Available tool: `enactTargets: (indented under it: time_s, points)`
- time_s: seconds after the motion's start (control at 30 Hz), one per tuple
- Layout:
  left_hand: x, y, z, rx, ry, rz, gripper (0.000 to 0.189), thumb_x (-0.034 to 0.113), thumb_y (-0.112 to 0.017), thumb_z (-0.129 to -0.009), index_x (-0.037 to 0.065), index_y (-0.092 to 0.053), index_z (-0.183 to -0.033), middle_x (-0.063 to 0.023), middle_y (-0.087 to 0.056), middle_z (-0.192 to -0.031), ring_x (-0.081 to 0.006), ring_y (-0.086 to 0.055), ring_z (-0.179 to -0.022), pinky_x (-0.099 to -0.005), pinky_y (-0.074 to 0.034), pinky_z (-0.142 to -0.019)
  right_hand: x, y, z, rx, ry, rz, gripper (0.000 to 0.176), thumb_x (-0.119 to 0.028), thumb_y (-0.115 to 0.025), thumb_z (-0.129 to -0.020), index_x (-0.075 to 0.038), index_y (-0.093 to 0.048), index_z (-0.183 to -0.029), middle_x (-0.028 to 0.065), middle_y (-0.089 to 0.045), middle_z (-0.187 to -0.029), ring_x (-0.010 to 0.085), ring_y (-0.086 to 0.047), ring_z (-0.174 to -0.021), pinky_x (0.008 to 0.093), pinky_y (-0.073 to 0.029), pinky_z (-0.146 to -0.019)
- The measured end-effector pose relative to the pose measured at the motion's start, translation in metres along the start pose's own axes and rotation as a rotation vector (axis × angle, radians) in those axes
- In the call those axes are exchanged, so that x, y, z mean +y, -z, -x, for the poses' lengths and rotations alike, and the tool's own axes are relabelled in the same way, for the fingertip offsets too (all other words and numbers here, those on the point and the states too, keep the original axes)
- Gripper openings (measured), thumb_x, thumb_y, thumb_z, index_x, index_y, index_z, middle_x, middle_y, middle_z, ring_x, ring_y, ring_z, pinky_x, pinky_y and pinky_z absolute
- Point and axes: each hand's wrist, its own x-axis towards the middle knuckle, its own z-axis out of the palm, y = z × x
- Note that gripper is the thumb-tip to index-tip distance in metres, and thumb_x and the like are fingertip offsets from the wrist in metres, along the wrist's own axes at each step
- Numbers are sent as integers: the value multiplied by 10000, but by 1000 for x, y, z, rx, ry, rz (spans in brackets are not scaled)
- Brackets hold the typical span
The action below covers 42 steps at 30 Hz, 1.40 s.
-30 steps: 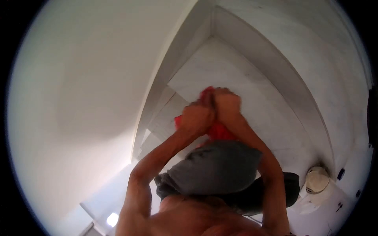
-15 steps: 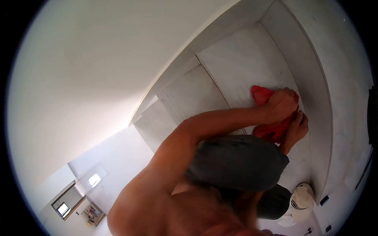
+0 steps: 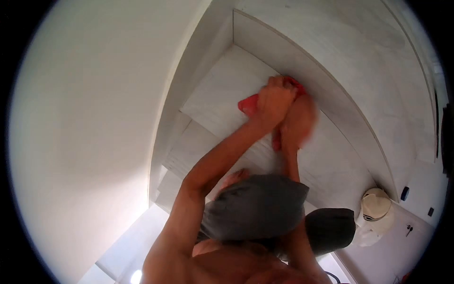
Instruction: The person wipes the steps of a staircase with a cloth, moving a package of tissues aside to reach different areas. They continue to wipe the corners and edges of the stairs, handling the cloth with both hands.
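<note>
A red cloth (image 3: 248,105) lies bunched on the pale stone step, against the foot of the upright riser. My left hand (image 3: 276,98) presses on it with its fingers curled round part of the fabric. Close beside it, my right hand (image 3: 301,120) is smeared by motion and touches the cloth, with its fingers mostly hidden. Bits of red show above and below my right hand.
Pale stone steps (image 3: 217,85) run down to the lower left beside a white wall (image 3: 94,104). The riser (image 3: 326,92) borders the right side. My grey-clad knees (image 3: 255,206) are in front, and a light hat (image 3: 376,204) sits at the lower right.
In the view, both hands and the red cloth have shifted left and up, nearer the step's far corner. My hands have come closer together. The camera view has also turned.
</note>
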Motion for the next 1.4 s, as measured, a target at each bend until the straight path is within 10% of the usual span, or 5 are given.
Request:
enactTargets:
  time_s: [0.3, 0.53, 0.93, 1.1, 1.4]
  points:
    - [-105, 55, 70, 261, 284, -101, 361, 240, -642, -998, 67, -638, -1314, -201, -618, -1185, -385, -623, -1096, -473, -592, -810, -112, -47, -18, -123, 544, -404, 162, -170, -615, -941, -39, -705, -974, 148, -715, -1004, 378, -619, -890, 507, -456, -786]
    - [-85, 99, 150, 84, 450, 29, 459, 249, -599, -1025, 28, -584, -1427, -251, -618, -1256, -426, -640, -1127, -501, -573, -884, -107, -19, 23, -362, 852, -565, 165, -162, -687, -870, -35, -724, -969, 139, -731, -1053, 341, -614, -947, 511, -444, -801]
    - [-114, 90, 73, -116, 514, 108, 410, 257, -590, -954, 11, -638, -1279, -256, -620, -1184, -440, -680, -967, -534, -584, -743, -115, -23, -26, -375, 841, -332, 181, -182, -683, -932, -47, -737, -1039, 99, -741, -1113, 322, -620, -928, 464, -479, -805]
    - [-95, 82, 87, -148, 376, 172, 378, 231, -619, -913, 20, -673, -1223, -232, -618, -1142, -408, -657, -960, -516, -563, -718, -95, -14, -31, -625, 528, -267, 246, -202, -710, -913, -15, -724, -1072, 165, -716, -1141, 388, -683, -928, 518, -534, -788]
    - [-86, 72, 100, 89, 297, 183, 520, 100, -613, -869, -92, -573, -1351, -294, -523, -1346, -446, -507, -1220, -525, -442, -1068, -124, -43, -55, -695, 598, -175, 228, -193, -735, -864, 3, -647, -940, 229, -688, -897, 414, -694, -894, 506, -548, -765]
